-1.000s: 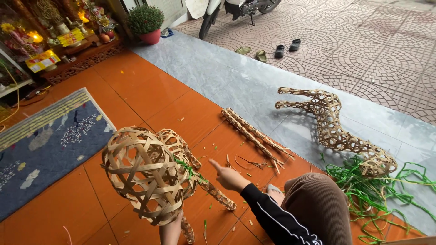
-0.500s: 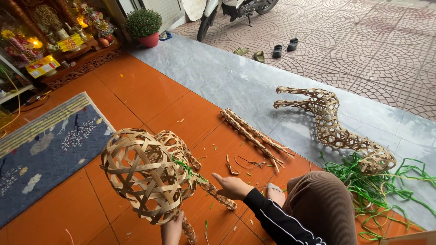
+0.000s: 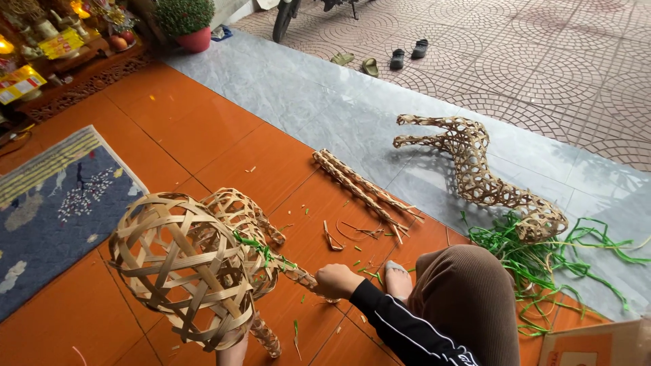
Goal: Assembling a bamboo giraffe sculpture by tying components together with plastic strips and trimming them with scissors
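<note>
The orange tiled floor (image 3: 196,135) fills the near half of the room, and a grey stone strip (image 3: 298,88) runs across beyond it, with patterned paving (image 3: 542,61) farther out. A blue rug (image 3: 54,203) lies on the tiles at the left.

Near and left of centre stands the woven bamboo frame (image 3: 183,261), an open lattice with a big rounded end toward the viewer and a smaller rounded part (image 3: 237,210) behind it; thin woven legs (image 3: 264,335) stick out below and to the right. A green strip (image 3: 254,247) is threaded into it. The left hand (image 3: 234,352) shows only at the bottom edge, under the big rounded end, so I cannot tell its grip. The right hand (image 3: 336,281), in a black sleeve with white stripes, is clenched around the end of one woven leg (image 3: 298,274), low over the tiles. The person's knee in brown trousers (image 3: 461,305) is just right of it, with a bare foot (image 3: 399,281) between.

On the stone at the right lies a second woven frame (image 3: 478,173), long and curved, well apart from the hands. A heap of green strips (image 3: 542,261) spreads beside its near end. Two woven tubes (image 3: 359,186) lie across the edge of the tiles, with bamboo scraps (image 3: 352,234) near them.

Far off are sandals (image 3: 369,66), black shoes (image 3: 409,53) and a potted plant (image 3: 186,24).
</note>
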